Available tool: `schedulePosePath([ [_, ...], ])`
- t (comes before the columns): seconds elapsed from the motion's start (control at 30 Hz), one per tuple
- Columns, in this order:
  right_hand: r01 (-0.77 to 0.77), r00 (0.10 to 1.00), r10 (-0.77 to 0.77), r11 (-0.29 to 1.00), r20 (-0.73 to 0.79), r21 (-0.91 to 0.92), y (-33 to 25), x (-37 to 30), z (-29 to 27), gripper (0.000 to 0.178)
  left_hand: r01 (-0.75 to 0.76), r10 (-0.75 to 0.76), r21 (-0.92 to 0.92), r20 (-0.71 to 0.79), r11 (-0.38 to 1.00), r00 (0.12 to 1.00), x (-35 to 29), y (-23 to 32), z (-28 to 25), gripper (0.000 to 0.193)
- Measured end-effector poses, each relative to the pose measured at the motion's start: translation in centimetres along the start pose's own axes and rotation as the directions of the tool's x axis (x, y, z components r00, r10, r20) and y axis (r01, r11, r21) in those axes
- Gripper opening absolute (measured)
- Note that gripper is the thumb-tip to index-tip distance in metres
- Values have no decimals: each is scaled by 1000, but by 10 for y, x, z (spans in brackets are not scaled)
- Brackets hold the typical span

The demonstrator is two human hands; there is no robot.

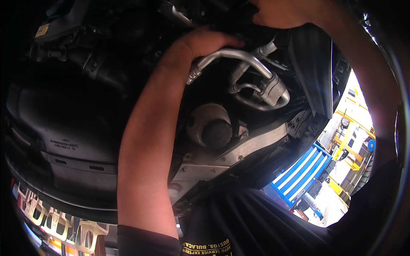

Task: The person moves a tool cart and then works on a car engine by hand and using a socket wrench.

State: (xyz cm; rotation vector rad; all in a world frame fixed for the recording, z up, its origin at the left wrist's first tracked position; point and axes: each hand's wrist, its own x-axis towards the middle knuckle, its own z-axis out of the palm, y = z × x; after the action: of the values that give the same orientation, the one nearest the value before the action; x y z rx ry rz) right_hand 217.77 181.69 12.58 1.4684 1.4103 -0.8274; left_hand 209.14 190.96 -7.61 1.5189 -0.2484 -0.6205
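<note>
I am leaning over an open engine bay, with both arms stretched into it. My left hand (208,42) reaches down just behind a curved silver metal pipe (232,52). Its thumb side points right, while the other fingers disappear into the dark, so their grip is hidden. My right hand (284,12) is at the top edge, farther right, with its fingers curled. Whatever it may hold is out of sight. Between my arms, the pipe runs to a silver cylindrical fitting (273,90). Nearer to me is a pale round reservoir (203,121) with a black cap (217,132).
A large black plastic cover (81,123) fills the left side. A metal frame bar (256,143) slants along the near right, by the black fender edge (314,68). Beyond the car are a blue tool cabinet (299,175) and yellow lift parts (348,145).
</note>
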Motion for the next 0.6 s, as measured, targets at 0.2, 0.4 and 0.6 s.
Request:
schedulePosePath([
  [0.2,59,991,-72,992,-115,-112,-33,-13,-20,25,35,-34,-31,44,999,998,0,-4,-1,44],
  [0.4,-252,812,377,915,-446,315,-80,2,9,28,143,-141,-17,96,990,985,-7,7,-4,36],
  [0.6,-163,831,403,836,-383,524,-96,13,17,35,29,-29,58,6,998,1000,-21,0,-5,45],
])
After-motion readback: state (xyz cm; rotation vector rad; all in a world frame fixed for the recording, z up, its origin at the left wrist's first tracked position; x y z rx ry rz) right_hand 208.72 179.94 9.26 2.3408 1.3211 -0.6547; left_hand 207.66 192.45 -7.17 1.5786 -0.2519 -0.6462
